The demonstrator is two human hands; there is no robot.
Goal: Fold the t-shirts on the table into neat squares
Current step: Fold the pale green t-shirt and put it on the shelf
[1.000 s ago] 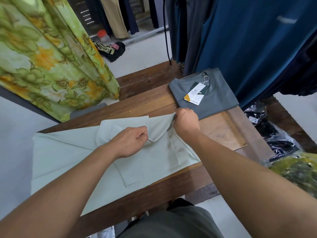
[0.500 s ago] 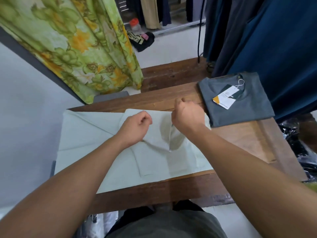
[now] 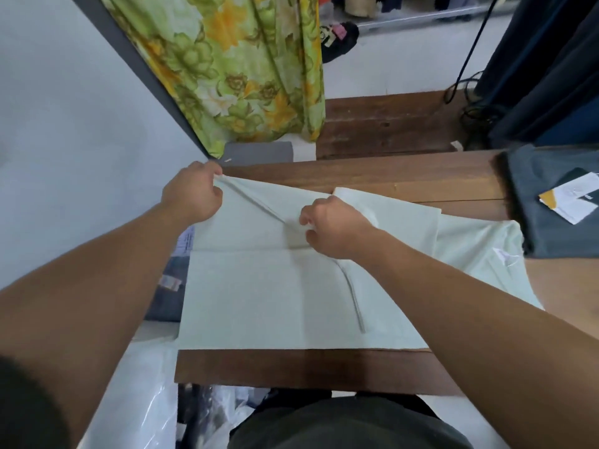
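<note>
A pale mint-green t-shirt (image 3: 259, 296) lies spread across the wooden table (image 3: 372, 176), its left part hanging past the table's left edge. My left hand (image 3: 191, 192) pinches the shirt's far left edge and lifts it off the surface. My right hand (image 3: 334, 228) grips a fold of the same shirt near its middle. A taut ridge of cloth runs between the two hands. At the right edge of the table lies a folded grey t-shirt (image 3: 557, 234) with a white and yellow paper tag (image 3: 567, 202) on top.
A green and yellow floral curtain (image 3: 246, 69) hangs behind the table's far left corner. Dark blue garments (image 3: 551, 66) hang at the far right. Clear plastic bags (image 3: 155, 406) lie on the floor at the near left. A lower wooden platform (image 3: 382, 128) stands beyond the table.
Both hands have moved left along the pale shirt. My left hand now holds its far left edge, and my right hand has shifted from near the grey shirt to the pale shirt's middle. The view has swung left.
</note>
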